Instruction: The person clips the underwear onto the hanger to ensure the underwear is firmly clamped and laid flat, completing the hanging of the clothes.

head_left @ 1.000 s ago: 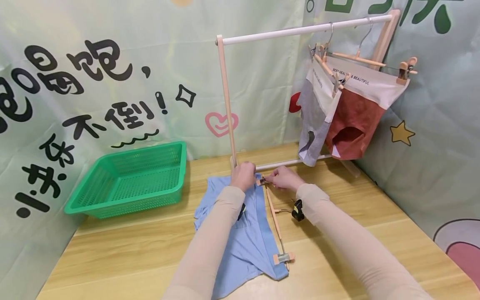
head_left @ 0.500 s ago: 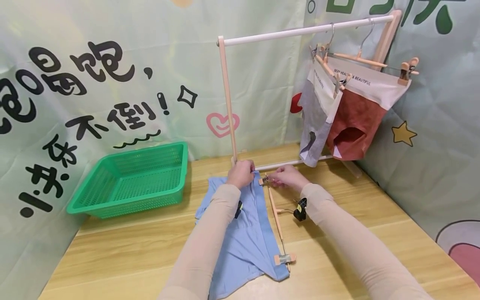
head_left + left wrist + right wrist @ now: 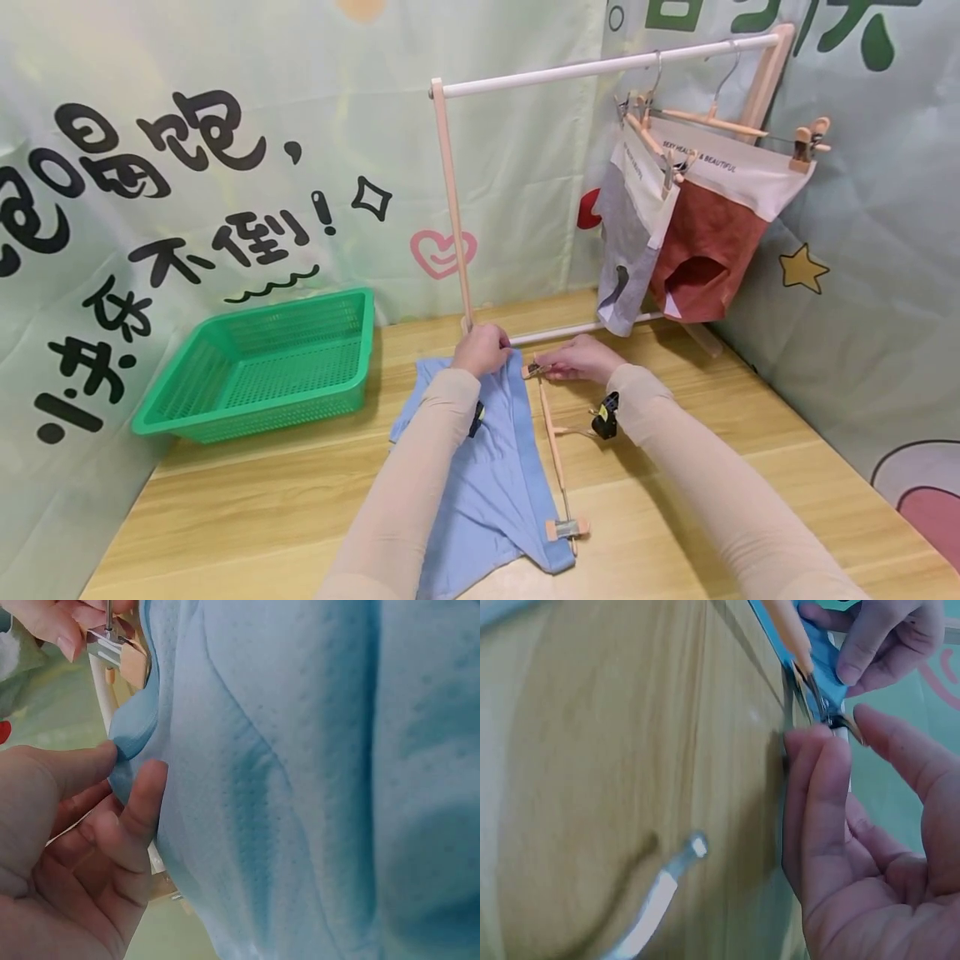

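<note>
Light blue underpants (image 3: 480,475) lie flat on the table, their waistband along the right side. Beside the waistband is a trouser hanger (image 3: 553,454) with a wooden bar; its near clip (image 3: 567,528) is on the near waistband corner. My left hand (image 3: 482,350) pinches the far waistband corner between thumb and fingers, seen up close in the left wrist view. My right hand (image 3: 581,358) pinches the handles of the hanger's far clip (image 3: 133,664), right at the waistband's edge. The metal hook (image 3: 656,904) points right, toward my right wrist.
A green plastic basket (image 3: 251,421) stands at the back left. Behind my hands rises a rack with a white rail (image 3: 547,77). From it hang a grey-and-white pair (image 3: 630,242) and a rust-and-white pair (image 3: 738,217) of underpants on clip hangers. Printed cloth walls enclose the table.
My right hand and the far clip have shifted slightly right, to the waistband's edge. My left hand has moved slightly left, still at the far corner. The near clip stays on the waistband.
</note>
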The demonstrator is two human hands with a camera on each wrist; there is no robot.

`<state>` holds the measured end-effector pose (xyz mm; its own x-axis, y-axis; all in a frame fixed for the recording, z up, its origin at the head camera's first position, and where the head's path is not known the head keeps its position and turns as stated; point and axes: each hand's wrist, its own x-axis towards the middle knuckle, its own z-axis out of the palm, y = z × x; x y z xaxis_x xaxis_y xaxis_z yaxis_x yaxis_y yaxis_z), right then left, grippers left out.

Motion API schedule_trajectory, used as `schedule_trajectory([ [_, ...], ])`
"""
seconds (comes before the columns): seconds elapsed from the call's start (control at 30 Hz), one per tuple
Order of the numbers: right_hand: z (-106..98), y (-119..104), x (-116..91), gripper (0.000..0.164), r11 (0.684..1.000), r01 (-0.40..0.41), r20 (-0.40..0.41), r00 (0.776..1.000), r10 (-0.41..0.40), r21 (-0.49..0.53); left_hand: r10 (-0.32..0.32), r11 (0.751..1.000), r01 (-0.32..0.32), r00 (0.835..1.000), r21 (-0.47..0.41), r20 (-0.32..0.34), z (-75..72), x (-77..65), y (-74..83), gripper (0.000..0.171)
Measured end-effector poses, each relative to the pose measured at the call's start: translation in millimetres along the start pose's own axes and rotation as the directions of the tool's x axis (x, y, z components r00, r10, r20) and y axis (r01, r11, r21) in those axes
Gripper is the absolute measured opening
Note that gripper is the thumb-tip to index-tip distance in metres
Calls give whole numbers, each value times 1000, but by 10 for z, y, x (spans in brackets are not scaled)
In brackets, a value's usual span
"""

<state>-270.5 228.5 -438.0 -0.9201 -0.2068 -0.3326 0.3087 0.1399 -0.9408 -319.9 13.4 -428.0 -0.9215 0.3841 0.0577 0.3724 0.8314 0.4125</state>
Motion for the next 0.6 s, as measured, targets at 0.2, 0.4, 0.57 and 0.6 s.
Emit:
schedule_trajectory([
  [0.2, -66, -21, -7, 36, 999, -32, 54, 998, 33, -25, 0, 996, -1, 1000, 88, 4, 7, 5, 45, 10],
  [0.4, -107, -35, 2, 39, 994, -68, 120, 990, 78, -89, 3, 991, -5, 1000, 133, 12, 31, 18, 56, 11],
  [0.57, -127, -14, 25, 37, 985, -85, 162, 981, 110, -151, 14, 988, -18, 999, 151, 31, 105, 86, 18, 17],
  [0.6, -127, -12, 27, 35, 983, -84, 165, 980, 112, -164, 18, 988, -23, 999, 152, 32, 112, 94, 13, 16],
])
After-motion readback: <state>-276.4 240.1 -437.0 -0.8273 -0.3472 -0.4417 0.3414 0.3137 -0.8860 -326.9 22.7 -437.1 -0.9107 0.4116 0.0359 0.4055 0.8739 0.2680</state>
